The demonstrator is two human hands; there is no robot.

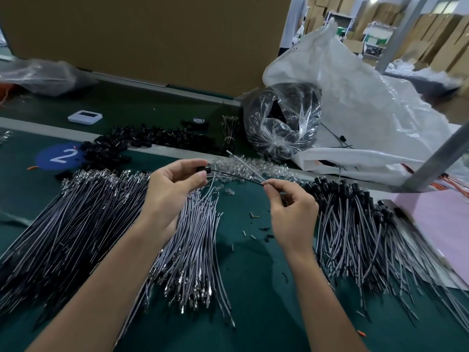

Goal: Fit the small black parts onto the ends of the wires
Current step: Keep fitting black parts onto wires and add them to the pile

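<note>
Two bare forearms reach in from the near edge, over a dark green table covering [253, 313] that runs the full width of the bench.

Far side: a brown cardboard panel [152, 34] closes off the back, and a pale grey rail [25, 124] crosses the bench ahead of it. A large white woven sack [355, 97] slumps over the far right corner. A grey metal post [436, 158] slants down beside it onto a pink sheet [444, 224] at the right edge.

Stock: a broad heap of black and grey wires [63, 224] covers the left. A narrower bundle of grey wires [193, 250] lies in the middle, under the left forearm. A fan of wires with black caps fitted [355, 237] fills the right. A clear plastic bag of black parts [281, 123] stands against the sack. A loose pile of black parts [142, 141] straddles the rail, and a drift of small clear pieces [241, 165] lies just beyond the hands.

Free room: one bare strip of green between the middle bundle and the right fan, below the right hand, dotted with small scraps.

Hands: the left hand [172, 189] pinches a small black cylindrical part [203, 169] between thumb and fingertips, held above the middle bundle. A thin black wire [236, 177] runs from that part to the right hand [291, 212], which nips it between thumb and forefinger, the other fingers curled. A thin white wire [243, 165] rises from the same pinch, its free end pointing away.
</note>
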